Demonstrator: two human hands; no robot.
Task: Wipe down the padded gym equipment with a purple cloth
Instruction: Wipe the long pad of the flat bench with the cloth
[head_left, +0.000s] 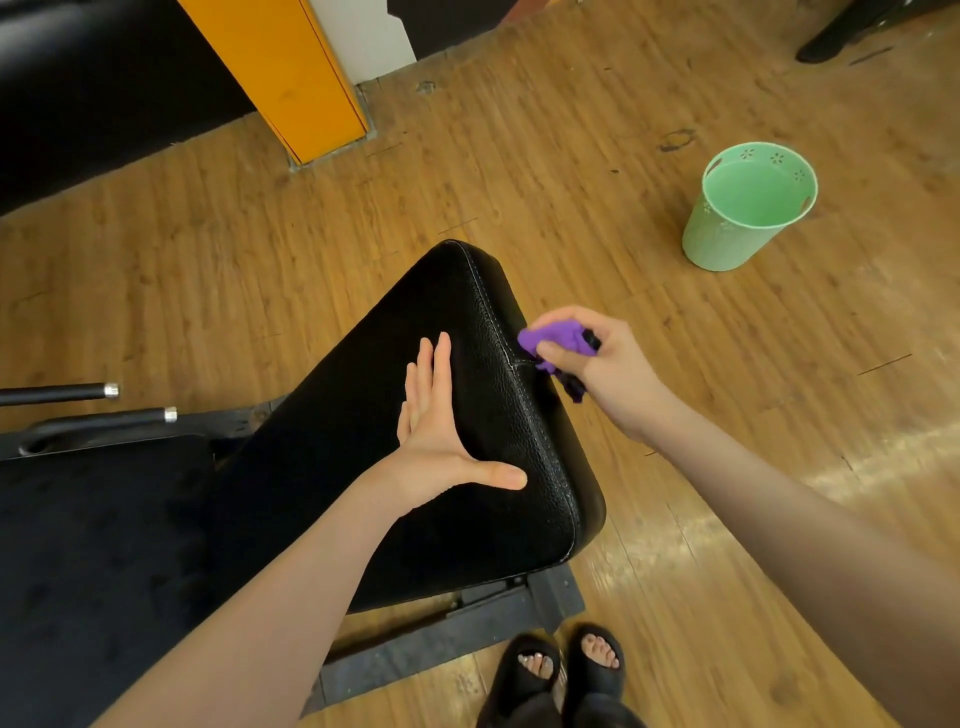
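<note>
Fingers (558, 353) of our right hand (602, 374) bunch the purple cloth (558, 338) against the black pad's (467, 519) stitched edge; beside them, our left hand (436, 441) lies flat, likely steadying the pad.

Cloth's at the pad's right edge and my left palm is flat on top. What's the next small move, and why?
Probably draw the purple cloth along the side seam of the black pad toward you. The right hand pinches it against that edge, and the left hand lies flat on top, steadying the pad.
</note>
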